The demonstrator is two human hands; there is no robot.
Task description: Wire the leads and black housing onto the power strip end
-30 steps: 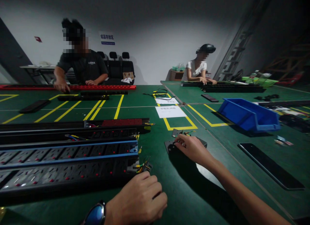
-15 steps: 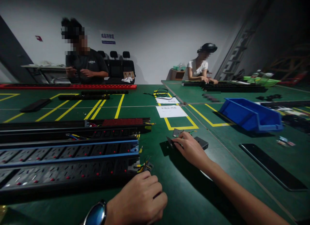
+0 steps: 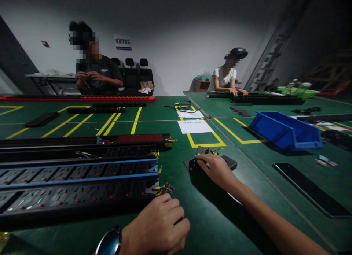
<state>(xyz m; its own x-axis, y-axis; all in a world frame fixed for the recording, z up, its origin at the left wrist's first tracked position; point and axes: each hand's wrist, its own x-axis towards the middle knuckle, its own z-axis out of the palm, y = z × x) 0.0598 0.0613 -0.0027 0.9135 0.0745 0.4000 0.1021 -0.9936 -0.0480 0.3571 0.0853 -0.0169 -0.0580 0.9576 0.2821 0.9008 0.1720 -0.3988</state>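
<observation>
My right hand (image 3: 218, 170) reaches over the green table, its thumb and fingers closed on a small black metal bracket (image 3: 193, 165) with holes. Close by are a dark flat plate (image 3: 202, 150), yellow-green wires (image 3: 217, 151) and a black box (image 3: 229, 162), partly behind the hand. My left hand (image 3: 159, 224), with a watch (image 3: 110, 242) at the wrist, is curled closed near the front; anything inside its fingers is hidden. Just beyond it, wires and a small metal piece (image 3: 166, 188) stick out from the end of the nearest black socket strip (image 3: 85, 198).
Further strips, one blue-edged (image 3: 79, 172), lie left. A blue bin (image 3: 286, 130) and a black phone-like slab (image 3: 310, 189) are right. White paper labels (image 3: 195, 126) lie mid-table. Two people (image 3: 99, 73) work across the table, near a red rail (image 3: 77, 98).
The black bracket in my right hand has tilted, so its face with holes now shows. My right hand has shifted only slightly; my left hand stays put.
</observation>
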